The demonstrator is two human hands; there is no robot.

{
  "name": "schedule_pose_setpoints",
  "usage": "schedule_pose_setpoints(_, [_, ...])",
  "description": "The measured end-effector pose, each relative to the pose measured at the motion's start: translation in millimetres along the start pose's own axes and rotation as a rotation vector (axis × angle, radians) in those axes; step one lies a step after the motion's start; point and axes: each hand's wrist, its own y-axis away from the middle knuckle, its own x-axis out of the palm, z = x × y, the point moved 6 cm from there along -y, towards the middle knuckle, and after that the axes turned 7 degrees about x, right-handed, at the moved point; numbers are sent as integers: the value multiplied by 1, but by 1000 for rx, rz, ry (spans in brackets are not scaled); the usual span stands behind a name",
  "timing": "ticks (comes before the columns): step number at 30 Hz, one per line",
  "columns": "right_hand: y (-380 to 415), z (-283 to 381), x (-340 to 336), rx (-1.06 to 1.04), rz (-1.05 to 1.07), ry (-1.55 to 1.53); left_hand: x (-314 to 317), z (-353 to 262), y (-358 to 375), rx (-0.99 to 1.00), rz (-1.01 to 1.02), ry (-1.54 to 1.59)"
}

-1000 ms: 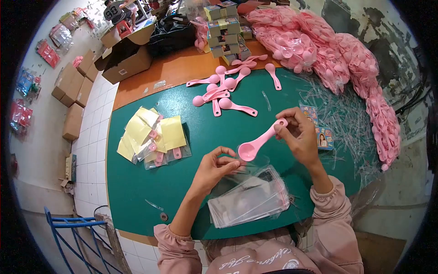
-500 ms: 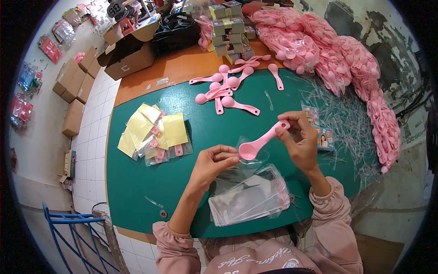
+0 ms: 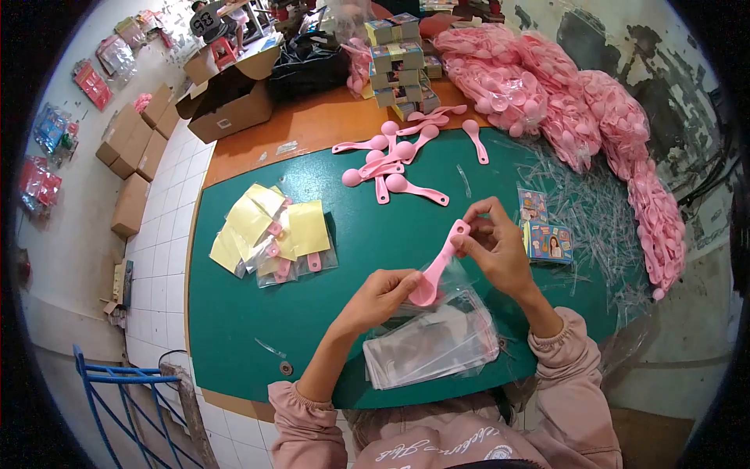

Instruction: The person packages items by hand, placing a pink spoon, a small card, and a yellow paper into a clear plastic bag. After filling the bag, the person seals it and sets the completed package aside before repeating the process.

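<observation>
My right hand pinches the handle end of a pink measuring spoon, which is tilted with its bowl down. At the bowl, the thumb and fingers of my left hand are closed on a thin clear plastic bag. The film shows around the bowl, but I cannot make out how much of the spoon is inside it. Under my hands lies a stack of clear plastic bags. Several loose pink spoons are heaped farther back on the green table mat.
Bagged spoons with yellow cards lie at left. Printed cards sit right of my right hand, beside scattered clear strips. Large bags of pink spoons line the right edge. Card stacks and an open carton stand behind.
The spoon has swung to a steeper angle, bowl nearer me, and moved slightly left with my right hand. My left fingers have closed in at the bowl. The view has shifted slightly.
</observation>
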Motion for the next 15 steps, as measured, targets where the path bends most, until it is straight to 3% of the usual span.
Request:
schedule_pose_setpoints(2, [3, 4, 3, -42, -10, 19, 3, -17, -2, 161, -13, 159])
schedule_pose_setpoints(6, [7, 14, 8, -127, 26, -34, 1, -17, -7, 116, -106, 201])
schedule_pose_setpoints(8, [11, 25, 17, -194, 209, 214, -3, -12, -11, 77, -223, 357])
schedule_pose_setpoints(9, [13, 28, 23, -351, 285, 326, -7, -20, -10, 125, -241, 348])
schedule_pose_setpoints(14, [34, 53, 16, -461, 316, 521, -12, -38, -12, 265, -304, 394])
schedule_pose_setpoints(15, [32, 57, -5, -349, 204, 577, -16, -44, -10, 312, -280, 377])
